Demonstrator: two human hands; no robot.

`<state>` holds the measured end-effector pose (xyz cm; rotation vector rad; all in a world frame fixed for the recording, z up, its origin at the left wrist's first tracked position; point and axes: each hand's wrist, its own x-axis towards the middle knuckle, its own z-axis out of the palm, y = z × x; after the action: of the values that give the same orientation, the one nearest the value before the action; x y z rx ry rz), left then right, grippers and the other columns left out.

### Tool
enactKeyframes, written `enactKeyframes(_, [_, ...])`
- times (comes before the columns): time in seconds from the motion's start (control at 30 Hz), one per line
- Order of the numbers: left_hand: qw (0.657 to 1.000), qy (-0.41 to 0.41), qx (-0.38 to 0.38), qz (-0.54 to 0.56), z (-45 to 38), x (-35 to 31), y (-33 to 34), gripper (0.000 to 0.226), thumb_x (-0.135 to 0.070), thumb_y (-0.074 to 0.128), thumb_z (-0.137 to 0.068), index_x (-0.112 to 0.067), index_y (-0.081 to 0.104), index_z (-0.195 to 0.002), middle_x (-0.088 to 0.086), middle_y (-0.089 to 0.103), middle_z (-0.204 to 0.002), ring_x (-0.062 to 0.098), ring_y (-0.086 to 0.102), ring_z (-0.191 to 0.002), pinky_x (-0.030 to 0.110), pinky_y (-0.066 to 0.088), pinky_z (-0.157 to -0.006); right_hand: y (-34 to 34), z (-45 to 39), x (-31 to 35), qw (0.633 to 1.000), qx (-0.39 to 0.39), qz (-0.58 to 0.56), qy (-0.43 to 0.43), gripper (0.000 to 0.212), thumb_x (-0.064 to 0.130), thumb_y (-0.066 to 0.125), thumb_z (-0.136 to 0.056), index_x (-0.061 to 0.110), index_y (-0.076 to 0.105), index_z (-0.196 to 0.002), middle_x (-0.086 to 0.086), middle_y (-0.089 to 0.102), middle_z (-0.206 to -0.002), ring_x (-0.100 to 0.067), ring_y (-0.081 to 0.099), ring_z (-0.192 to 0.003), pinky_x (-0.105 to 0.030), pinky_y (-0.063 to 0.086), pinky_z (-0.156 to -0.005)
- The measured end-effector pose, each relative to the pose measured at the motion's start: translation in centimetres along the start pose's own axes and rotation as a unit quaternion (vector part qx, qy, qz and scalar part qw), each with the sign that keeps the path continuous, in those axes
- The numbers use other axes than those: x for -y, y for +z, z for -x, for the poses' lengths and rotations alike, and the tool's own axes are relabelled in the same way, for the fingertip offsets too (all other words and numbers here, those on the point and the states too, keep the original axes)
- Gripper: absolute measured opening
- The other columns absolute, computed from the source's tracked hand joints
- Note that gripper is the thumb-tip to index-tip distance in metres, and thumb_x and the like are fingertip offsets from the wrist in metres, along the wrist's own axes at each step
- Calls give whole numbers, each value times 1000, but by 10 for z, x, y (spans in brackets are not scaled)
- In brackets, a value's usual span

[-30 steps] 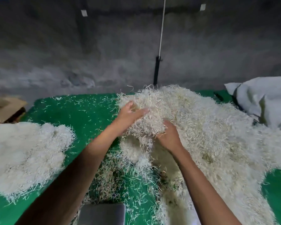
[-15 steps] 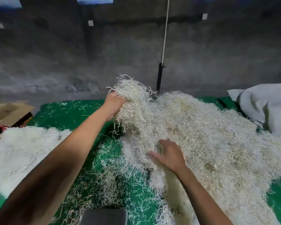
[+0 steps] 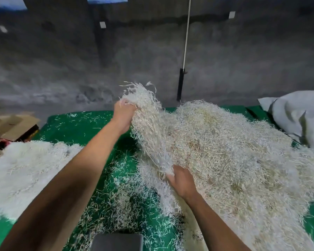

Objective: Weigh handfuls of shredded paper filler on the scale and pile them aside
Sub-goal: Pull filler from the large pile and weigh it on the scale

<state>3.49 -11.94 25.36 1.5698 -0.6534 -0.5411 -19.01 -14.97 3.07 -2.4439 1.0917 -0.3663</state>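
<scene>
a hank of shredded paper (image 3: 149,127) is lifted from the big heap (image 3: 234,156) at the right by the left hand (image 3: 124,115), clenched on its top, while the right hand (image 3: 181,180), spread flat, is pressed under its tail, seemingly to tear it free for the scale (image 3: 117,241) at the near edge, the finished pile (image 3: 25,169) being kept apart on the left.

no text, label, brand, number or sign can be read anywhere in view. the small pale tags (image 3: 102,25) on the grey wall (image 3: 243,60) are blank or too blurred to make out, and the grey scale top (image 3: 117,241) at the bottom edge shows no visible display or marking.
</scene>
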Motion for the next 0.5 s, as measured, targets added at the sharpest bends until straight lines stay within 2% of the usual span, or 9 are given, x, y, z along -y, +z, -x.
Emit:
enactKeyframes(0.07, [998, -7, -38, 59, -12, -10, -11, 59, 12, 50, -92, -3, 38, -148, -2, 60, -102, 11, 57, -79, 27, 53, -93, 25, 22, -25, 995, 74, 72, -2, 29, 44, 59, -100, 17, 64, -110, 2, 66, -103, -16, 63, -94, -34, 52, -97])
enactKeyframes(0.13, [999, -9, -9, 35, -16, -16, -19, 41, 8, 54, -94, -4, 48, -132, 1, 57, -104, 11, 56, -81, 16, 55, -78, 34, 36, -35, 989, 115, 92, 16, 30, 48, 61, -97, 20, 63, -107, 5, 65, -104, -13, 61, -96, -39, 49, -106])
enactKeyframes(0.2, [999, -27, 31, 7, -9, -16, -15, 28, 9, 56, -93, -9, 55, -114, 7, 60, -106, 3, 52, -58, 12, 46, -47, 18, 30, -20, 994, 88, 63, 21, 51, 70, 54, -93, 20, 63, -96, 7, 64, -89, -11, 60, -79, -34, 57, -91])
enactKeyframes(0.27, [998, -47, 46, 9, -4, -10, -7, 52, 10, 59, -91, -4, 46, -139, 13, 57, -128, 4, 46, -49, 17, 40, -39, -12, 6, 14, 999, -1, 32, -7, 81, 94, 32, -82, 21, 66, -95, 9, 61, -86, -10, 59, -74, -30, 57, -82])
enactKeyframes(0.3, [997, -52, 49, 21, -2, -4, -4, 69, 10, 60, -90, -6, 33, -152, 16, 51, -142, 8, 53, -56, 18, 47, -45, -28, -8, 33, 999, -44, 20, -20, 92, 100, 23, -76, 22, 65, -102, 9, 60, -94, -10, 58, -81, -30, 55, -82])
enactKeyframes(0.33, [997, -53, 55, 31, 2, 0, 2, 80, 10, 62, -89, -9, 24, -157, 18, 43, -151, 17, 66, -76, 23, 58, -65, -43, -23, 53, 997, -73, 9, -26, 96, 103, 20, -71, 22, 61, -104, 9, 57, -99, -10, 57, -84, -30, 53, -81])
enactKeyframes(0.37, [995, -58, 63, 42, 7, 4, 7, 85, 10, 64, -87, -9, 21, -158, 20, 38, -155, 28, 66, -106, 32, 57, -92, -57, -36, 72, 996, -84, -4, -22, 93, 103, 23, -70, 22, 58, -101, 8, 54, -96, -10, 55, -80, -28, 52, -74])
enactKeyframes(0.4, [994, -65, 77, 51, 12, 7, 11, 87, 7, 67, -87, -8, 19, -158, 22, 35, -157, 34, 54, -129, 39, 44, -110, -67, -47, 87, 996, -82, -15, -10, 83, 98, 32, -74, 21, 54, -92, 7, 53, -89, -10, 52, -71, -27, 49, -64])
enactKeyframes(0.5, [990, -77, 117, 34, 18, 6, 9, 83, -15, 69, -90, -10, 20, -157, 17, 32, -160, 32, 35, -144, 49, 27, -120, -61, -54, 103, 999, -43, -18, -1, 44, 54, 54, -100, 21, 44, -74, 6, 48, -69, -13, 47, -56, -22, 34, -47])
